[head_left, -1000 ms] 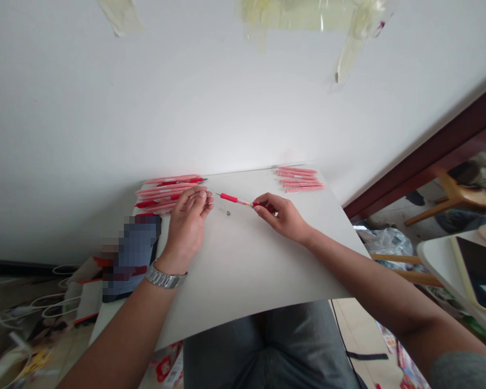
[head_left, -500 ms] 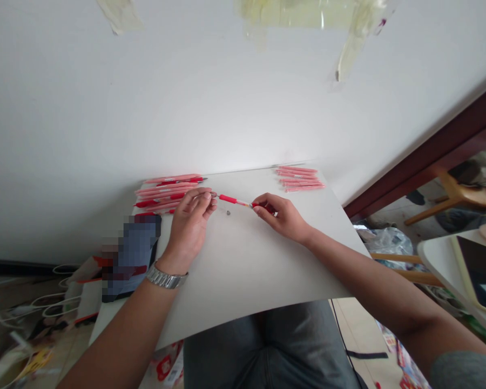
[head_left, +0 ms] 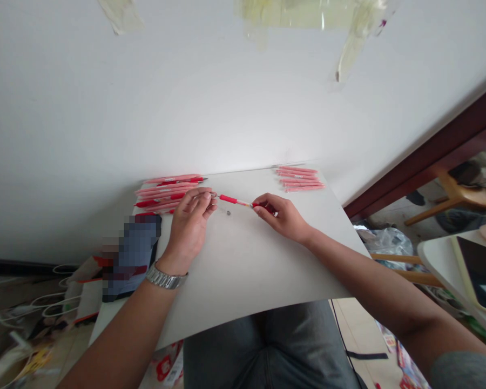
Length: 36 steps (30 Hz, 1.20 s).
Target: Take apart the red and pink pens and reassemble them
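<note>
A red gel pen [head_left: 229, 199] with a clear barrel is held level above the table between my two hands. My right hand [head_left: 278, 214] is closed on its red rear end. At the front end, my left hand [head_left: 192, 219] pinches a thin, dark refill end that sticks out of the red grip; most of it is hidden by the fingers. On the table just below the pen lies a small grey cone-like piece [head_left: 228, 213], touched by neither hand.
Several red pens and pale pink pen tubes [head_left: 166, 189] lie in a row at the back left. Another row of pink tubes [head_left: 302, 179] lies at the back right of the white table [head_left: 259, 259]. A pixelated dark-edged object [head_left: 135, 254] rests at the left edge.
</note>
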Each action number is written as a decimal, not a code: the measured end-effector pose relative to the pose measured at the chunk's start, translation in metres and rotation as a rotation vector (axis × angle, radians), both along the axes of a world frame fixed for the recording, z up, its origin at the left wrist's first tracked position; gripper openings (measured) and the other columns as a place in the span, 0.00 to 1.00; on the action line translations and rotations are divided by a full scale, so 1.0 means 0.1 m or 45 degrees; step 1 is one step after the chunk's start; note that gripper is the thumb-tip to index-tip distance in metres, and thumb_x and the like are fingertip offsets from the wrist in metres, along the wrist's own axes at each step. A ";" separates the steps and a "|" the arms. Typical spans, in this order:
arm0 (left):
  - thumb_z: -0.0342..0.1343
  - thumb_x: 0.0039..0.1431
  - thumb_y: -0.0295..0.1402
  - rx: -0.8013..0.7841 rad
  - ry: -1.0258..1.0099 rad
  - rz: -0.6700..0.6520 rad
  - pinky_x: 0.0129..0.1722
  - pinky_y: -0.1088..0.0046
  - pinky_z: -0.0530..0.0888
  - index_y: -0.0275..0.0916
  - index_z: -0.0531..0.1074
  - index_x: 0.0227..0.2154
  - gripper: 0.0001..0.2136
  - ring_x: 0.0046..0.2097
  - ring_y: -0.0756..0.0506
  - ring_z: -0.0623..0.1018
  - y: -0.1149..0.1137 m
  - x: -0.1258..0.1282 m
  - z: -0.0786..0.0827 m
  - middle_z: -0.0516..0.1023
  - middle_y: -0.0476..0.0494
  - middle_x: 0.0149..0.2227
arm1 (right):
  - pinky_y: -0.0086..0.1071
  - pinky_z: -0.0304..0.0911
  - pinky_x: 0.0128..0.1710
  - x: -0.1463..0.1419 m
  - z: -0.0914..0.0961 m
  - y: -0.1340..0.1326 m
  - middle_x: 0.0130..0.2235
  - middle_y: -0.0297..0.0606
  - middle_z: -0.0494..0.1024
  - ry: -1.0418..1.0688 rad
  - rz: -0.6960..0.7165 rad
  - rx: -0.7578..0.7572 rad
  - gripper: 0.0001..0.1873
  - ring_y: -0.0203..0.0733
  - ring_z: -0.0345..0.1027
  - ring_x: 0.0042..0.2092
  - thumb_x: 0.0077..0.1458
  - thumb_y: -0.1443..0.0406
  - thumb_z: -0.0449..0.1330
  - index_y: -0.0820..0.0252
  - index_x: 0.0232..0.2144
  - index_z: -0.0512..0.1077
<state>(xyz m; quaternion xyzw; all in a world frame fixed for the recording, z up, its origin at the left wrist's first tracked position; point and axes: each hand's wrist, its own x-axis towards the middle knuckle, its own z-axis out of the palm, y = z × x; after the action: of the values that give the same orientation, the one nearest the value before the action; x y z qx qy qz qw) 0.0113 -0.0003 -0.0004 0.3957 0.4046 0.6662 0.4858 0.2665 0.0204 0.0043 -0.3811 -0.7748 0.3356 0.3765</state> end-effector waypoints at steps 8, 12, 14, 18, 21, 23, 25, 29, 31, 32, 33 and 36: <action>0.73 0.59 0.39 0.015 0.089 -0.012 0.48 0.73 0.78 0.45 0.82 0.43 0.11 0.45 0.49 0.80 -0.01 0.01 -0.01 0.81 0.47 0.44 | 0.31 0.62 0.36 0.00 -0.01 0.00 0.35 0.35 0.78 -0.002 -0.001 0.010 0.12 0.35 0.64 0.32 0.70 0.55 0.60 0.57 0.44 0.76; 0.73 0.59 0.39 0.013 0.150 -0.031 0.47 0.73 0.78 0.45 0.82 0.42 0.11 0.47 0.48 0.79 -0.04 0.04 0.01 0.80 0.46 0.45 | 0.31 0.62 0.36 0.00 -0.01 0.01 0.35 0.35 0.78 0.001 0.012 0.015 0.12 0.35 0.64 0.32 0.71 0.55 0.60 0.57 0.44 0.76; 0.73 0.59 0.39 -0.001 0.148 -0.043 0.47 0.73 0.78 0.45 0.83 0.42 0.11 0.46 0.49 0.78 -0.04 0.05 0.02 0.80 0.46 0.45 | 0.31 0.63 0.36 0.00 -0.01 0.01 0.35 0.35 0.78 0.004 0.025 0.011 0.13 0.35 0.64 0.32 0.71 0.55 0.60 0.57 0.44 0.76; 0.75 0.55 0.39 -0.058 0.057 -0.083 0.46 0.74 0.77 0.45 0.83 0.40 0.12 0.46 0.49 0.78 -0.03 0.06 0.02 0.79 0.47 0.46 | 0.32 0.63 0.36 -0.01 0.00 0.00 0.35 0.36 0.78 -0.001 0.045 -0.003 0.15 0.36 0.65 0.33 0.71 0.52 0.59 0.57 0.45 0.75; 0.77 0.53 0.40 -0.099 -0.011 -0.114 0.45 0.75 0.77 0.46 0.84 0.39 0.13 0.46 0.49 0.77 -0.03 0.06 0.01 0.79 0.47 0.46 | 0.32 0.62 0.36 0.00 0.00 0.00 0.35 0.36 0.78 0.001 0.055 -0.003 0.15 0.36 0.64 0.33 0.72 0.52 0.58 0.57 0.45 0.75; 0.77 0.54 0.40 -0.102 -0.021 -0.131 0.45 0.75 0.77 0.46 0.84 0.40 0.12 0.45 0.50 0.77 -0.03 0.06 0.02 0.79 0.47 0.45 | 0.32 0.62 0.36 0.00 0.00 -0.01 0.35 0.36 0.78 0.002 0.056 0.001 0.16 0.36 0.64 0.33 0.72 0.52 0.58 0.57 0.45 0.75; 0.76 0.55 0.40 -0.095 -0.010 -0.150 0.45 0.75 0.77 0.46 0.85 0.41 0.12 0.45 0.50 0.76 -0.03 0.05 0.02 0.79 0.47 0.45 | 0.32 0.62 0.36 0.00 0.00 -0.01 0.35 0.36 0.78 0.003 0.054 0.004 0.16 0.36 0.64 0.33 0.72 0.51 0.58 0.57 0.45 0.75; 0.75 0.57 0.39 -0.084 0.020 -0.179 0.46 0.75 0.77 0.46 0.85 0.42 0.12 0.44 0.50 0.77 -0.04 0.04 0.01 0.79 0.46 0.46 | 0.32 0.62 0.36 -0.01 0.02 -0.01 0.35 0.36 0.78 0.011 0.046 0.012 0.18 0.36 0.64 0.33 0.72 0.50 0.58 0.57 0.44 0.75; 0.74 0.57 0.39 -0.077 0.037 -0.181 0.46 0.74 0.77 0.47 0.84 0.43 0.12 0.44 0.50 0.77 -0.05 0.04 0.00 0.80 0.46 0.47 | 0.32 0.62 0.36 -0.01 0.03 -0.01 0.35 0.36 0.78 0.016 0.040 0.012 0.18 0.36 0.64 0.32 0.72 0.50 0.58 0.57 0.44 0.75; 0.74 0.58 0.39 -0.073 0.053 -0.178 0.46 0.74 0.77 0.47 0.84 0.43 0.12 0.44 0.50 0.77 -0.04 0.04 0.00 0.80 0.46 0.47 | 0.32 0.62 0.36 -0.01 0.03 -0.01 0.35 0.36 0.78 0.020 0.035 0.009 0.18 0.36 0.64 0.32 0.72 0.50 0.58 0.57 0.44 0.75; 0.74 0.58 0.40 -0.067 0.078 -0.168 0.46 0.74 0.77 0.46 0.84 0.43 0.12 0.45 0.49 0.78 -0.04 0.04 0.00 0.81 0.46 0.49 | 0.32 0.62 0.36 -0.01 0.03 -0.01 0.35 0.36 0.78 0.025 0.031 0.002 0.18 0.36 0.64 0.33 0.72 0.50 0.58 0.57 0.44 0.75; 0.70 0.61 0.42 -0.030 0.249 -0.083 0.47 0.71 0.77 0.45 0.83 0.43 0.11 0.47 0.47 0.80 -0.04 0.03 -0.01 0.82 0.44 0.49 | 0.32 0.63 0.36 0.00 0.01 -0.01 0.36 0.37 0.78 0.048 0.012 -0.026 0.18 0.37 0.67 0.34 0.72 0.50 0.58 0.57 0.45 0.75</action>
<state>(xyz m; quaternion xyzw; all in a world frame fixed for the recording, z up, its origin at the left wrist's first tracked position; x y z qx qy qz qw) 0.0146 -0.0043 -0.0012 0.4661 0.4448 0.6034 0.4699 0.2669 0.0199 0.0055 -0.3750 -0.7658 0.3525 0.3856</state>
